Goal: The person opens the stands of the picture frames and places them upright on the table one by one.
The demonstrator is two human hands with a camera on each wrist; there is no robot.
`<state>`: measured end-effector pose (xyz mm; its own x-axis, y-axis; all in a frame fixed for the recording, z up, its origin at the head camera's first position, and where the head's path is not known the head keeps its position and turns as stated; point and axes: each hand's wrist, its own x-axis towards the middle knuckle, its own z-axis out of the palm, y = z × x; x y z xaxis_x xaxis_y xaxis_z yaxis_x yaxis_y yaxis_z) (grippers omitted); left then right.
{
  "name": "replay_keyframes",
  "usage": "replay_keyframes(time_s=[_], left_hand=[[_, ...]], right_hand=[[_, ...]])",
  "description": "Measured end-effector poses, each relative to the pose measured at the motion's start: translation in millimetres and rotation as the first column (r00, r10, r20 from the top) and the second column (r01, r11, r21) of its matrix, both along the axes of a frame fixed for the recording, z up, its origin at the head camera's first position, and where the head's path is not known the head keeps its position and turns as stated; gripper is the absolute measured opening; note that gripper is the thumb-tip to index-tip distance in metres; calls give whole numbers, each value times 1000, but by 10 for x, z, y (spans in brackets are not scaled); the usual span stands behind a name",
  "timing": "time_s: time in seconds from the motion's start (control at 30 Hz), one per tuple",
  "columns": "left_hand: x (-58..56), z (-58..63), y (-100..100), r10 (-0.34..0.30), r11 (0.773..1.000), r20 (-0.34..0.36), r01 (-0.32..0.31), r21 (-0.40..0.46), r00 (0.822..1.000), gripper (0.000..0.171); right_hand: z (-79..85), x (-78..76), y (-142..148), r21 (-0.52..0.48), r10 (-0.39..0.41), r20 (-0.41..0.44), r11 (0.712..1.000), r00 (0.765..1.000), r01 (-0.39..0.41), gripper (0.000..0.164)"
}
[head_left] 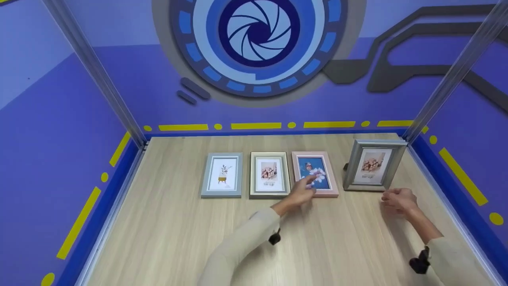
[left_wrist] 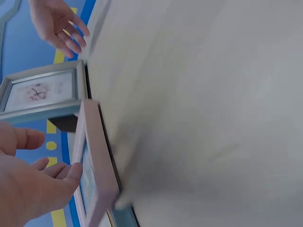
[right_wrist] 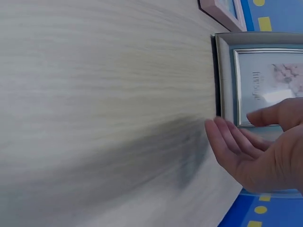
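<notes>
In the head view, my left hand (head_left: 299, 194), loosely open, is over the pink frame (head_left: 322, 174), which lies on the table (head_left: 166, 238) beside the cream frame (head_left: 269, 176). The silver frame (head_left: 371, 167) stands at right, my right hand (head_left: 401, 200) near its lower corner.

From my left wrist, relaxed fingers reach the pink frame; I cannot tell whether they touch.

From my right wrist, thumb and fingers are apart.

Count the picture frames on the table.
4: the blue frame, the cream frame and the pink frame lying in a row; the silver frame standing to their right.
</notes>
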<state>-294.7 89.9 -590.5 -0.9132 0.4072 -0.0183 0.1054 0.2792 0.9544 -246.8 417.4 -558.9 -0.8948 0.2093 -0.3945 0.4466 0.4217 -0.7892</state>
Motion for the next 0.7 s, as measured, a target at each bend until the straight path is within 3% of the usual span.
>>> replay_keyframes(time_s=[0.1, 0.17, 0.33, 0.43, 0.53, 0.63, 0.7], left_hand=[[26, -12, -231, 2, 999, -9, -2, -32, 1000, 55], [51, -15, -315, 3, 998, -5, -3, -70, 1000, 55], [122, -11, -280, -5, 993, 20, 8, -122, 1000, 56], [150, -8, -226, -5, 992, 35, 9, -126, 999, 58], [157, -23, -209, 11, 993, 26, -8, -115, 1000, 59], [148, -46, -250, 45, 993, 1, -45, -110, 999, 59], [140, -63, -303, 82, 990, -23, -84, -112, 996, 58]], right_hand=[[10, 29, -71, -36, 154, 54, 988, 987, -152, 44], [-13, 38, -181, -38, 251, 66, 968, 966, -249, 43], [-8, -17, -565, 27, 390, 70, 919, 918, -393, 45], [21, -104, -843, 33, 431, 11, 902, 902, -431, 45], [25, -227, -1118, 71, 452, -105, 892, 886, -447, 43], [-30, -363, -1359, 135, 433, -216, 901, 875, -413, 40], [-95, -454, -1495, 149, 389, -258, 920, 884, -361, 42]])
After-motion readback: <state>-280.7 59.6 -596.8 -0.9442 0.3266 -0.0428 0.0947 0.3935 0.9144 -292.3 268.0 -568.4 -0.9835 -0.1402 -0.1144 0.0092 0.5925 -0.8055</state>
